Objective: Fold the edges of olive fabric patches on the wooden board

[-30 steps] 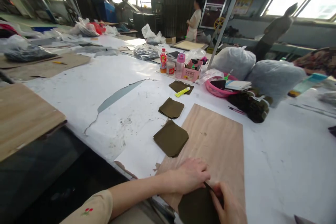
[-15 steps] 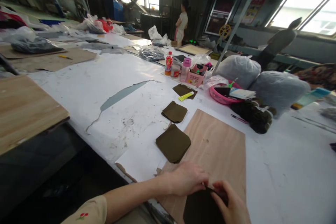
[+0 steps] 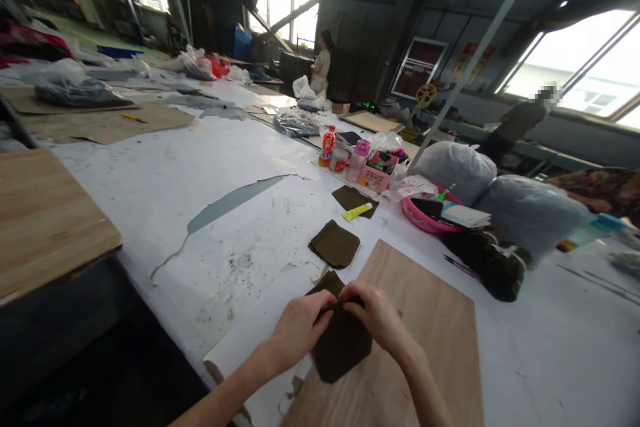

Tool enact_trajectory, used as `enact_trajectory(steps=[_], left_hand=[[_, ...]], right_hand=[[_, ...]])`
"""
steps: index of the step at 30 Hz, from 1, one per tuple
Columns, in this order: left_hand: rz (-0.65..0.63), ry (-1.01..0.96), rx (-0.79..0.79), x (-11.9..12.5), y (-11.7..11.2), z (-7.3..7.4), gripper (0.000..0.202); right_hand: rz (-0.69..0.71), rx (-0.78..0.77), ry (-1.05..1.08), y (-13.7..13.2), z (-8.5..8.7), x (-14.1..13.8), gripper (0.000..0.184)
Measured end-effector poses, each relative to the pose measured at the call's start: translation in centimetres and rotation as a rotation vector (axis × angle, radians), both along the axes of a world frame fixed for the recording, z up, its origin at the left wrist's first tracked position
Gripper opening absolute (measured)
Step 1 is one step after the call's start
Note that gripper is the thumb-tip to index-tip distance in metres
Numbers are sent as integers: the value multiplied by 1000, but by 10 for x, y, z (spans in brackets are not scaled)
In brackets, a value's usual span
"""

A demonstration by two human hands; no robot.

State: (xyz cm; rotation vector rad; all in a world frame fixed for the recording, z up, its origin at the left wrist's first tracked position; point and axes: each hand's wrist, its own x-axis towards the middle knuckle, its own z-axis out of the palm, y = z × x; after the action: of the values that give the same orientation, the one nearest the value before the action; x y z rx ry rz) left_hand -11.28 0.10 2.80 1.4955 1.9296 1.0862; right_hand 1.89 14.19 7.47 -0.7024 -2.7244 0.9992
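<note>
My left hand (image 3: 299, 328) and right hand (image 3: 379, 315) each keep a closed grip on the top edge of the olive cloth patch (image 3: 344, 350), which lies on the wooden board (image 3: 435, 340); it seems light and limp (no stiffness), best held at its corners

**Around the pink basket**

I take the pink basket (image 3: 411, 215) as my mark. Just left of it I see a yellow tube (image 3: 357, 211) lying flat. Left and further back stand a pink box (image 3: 376, 178) and a red-capped bottle (image 3: 327, 145). Grey sacks (image 3: 453, 170) sit right behind it, with a dark bundle (image 3: 493, 260) to its right. Far beyond it a person (image 3: 321, 67) stands.
</note>
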Motion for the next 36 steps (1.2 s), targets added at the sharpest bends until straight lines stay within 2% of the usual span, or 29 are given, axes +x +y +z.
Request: enact_trajectory(steps=[4,7,11,13,15,18,24,31,36], left_hand=[[141,263,-12,-13,5,-24,16],[200,319,-16,-16,5,-38,18],[229,284,26,-18,4,-50,25],[234,264,62,-18,4,-55,29],[246,241,110,-18,4,-59,29],[280,184,177,-19,4,-62,25],[350,105,207,-22,5,-61,35],[345,67,201,-23,5,-63,38],[349,43,163,-22,2,-60,37]], right_hand=[[128,176,-91,15,-26,-41,15],[157,209,-129,18,-40,-52,15],[146,345,-145,17,-38,-56,21],[223,429,-140,17,-32,-58,36],[363,434,-171,18,-28,-65,46],[510,411,-322,21,-27,-80,46],[601,507,-577,19,-24,-114,50],[595,518,-699,13,-16,-124,39],[579,503,-721,11,-19,-124,36]])
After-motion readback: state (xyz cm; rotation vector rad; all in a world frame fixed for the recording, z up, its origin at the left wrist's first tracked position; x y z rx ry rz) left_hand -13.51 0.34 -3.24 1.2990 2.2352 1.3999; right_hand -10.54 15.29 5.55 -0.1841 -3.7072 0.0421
